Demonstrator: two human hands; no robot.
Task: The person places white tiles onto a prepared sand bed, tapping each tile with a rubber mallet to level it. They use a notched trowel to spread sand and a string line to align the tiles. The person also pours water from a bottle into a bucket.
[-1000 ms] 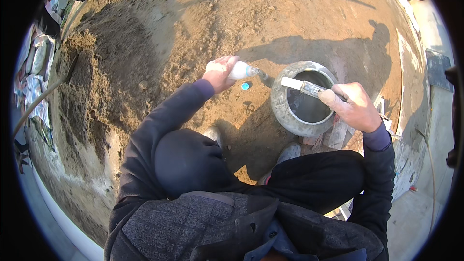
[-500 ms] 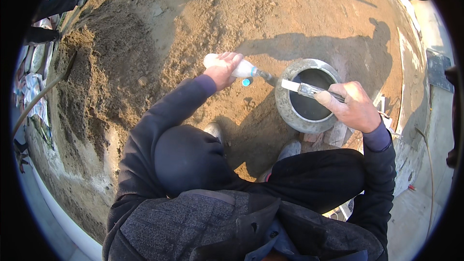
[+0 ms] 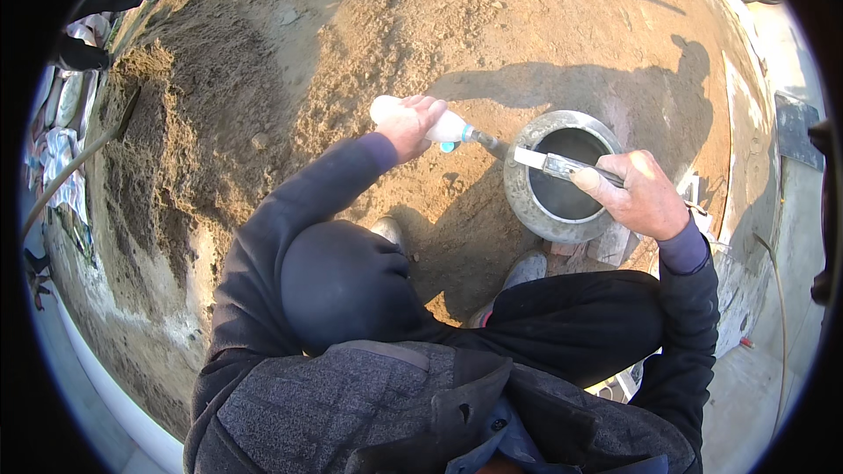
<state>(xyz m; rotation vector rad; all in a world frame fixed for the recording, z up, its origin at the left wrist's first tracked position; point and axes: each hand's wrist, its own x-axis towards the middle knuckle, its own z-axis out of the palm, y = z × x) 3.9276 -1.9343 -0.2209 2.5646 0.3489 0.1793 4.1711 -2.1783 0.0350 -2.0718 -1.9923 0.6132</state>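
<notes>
My left hand [image 3: 408, 127] is wrapped round a white plastic bottle [image 3: 450, 126] with a light blue ring at its neck, tilted on its side. A grey, elongated shape [image 3: 486, 140] extends from its mouth toward the pot; whether it is poured stuff or a solid piece I cannot tell. A blue cap [image 3: 449, 147] shows just below the bottle. A round, cement-smeared grey pot [image 3: 520, 193] stands on the right, dark grey inside. Over its opening, my right hand [image 3: 645, 195] grips a flat tool [image 3: 562, 165] with a pale end and metallic body, its tip above the left rim.
Loose soil [image 3: 202, 123] is heaped at the left, with a long curved handle [image 3: 75, 177] beside it. Another person's dark-clothed legs [image 3: 110, 0] are at the upper left. Blocks [image 3: 610, 244] sit beneath the pot. A grey board [image 3: 797, 130] lies at the far right.
The bottle has dropped slightly and now partly overlaps the blue cap. The grey shape from its mouth reaches closer to the pot. My right hand and the tool have barely moved.
</notes>
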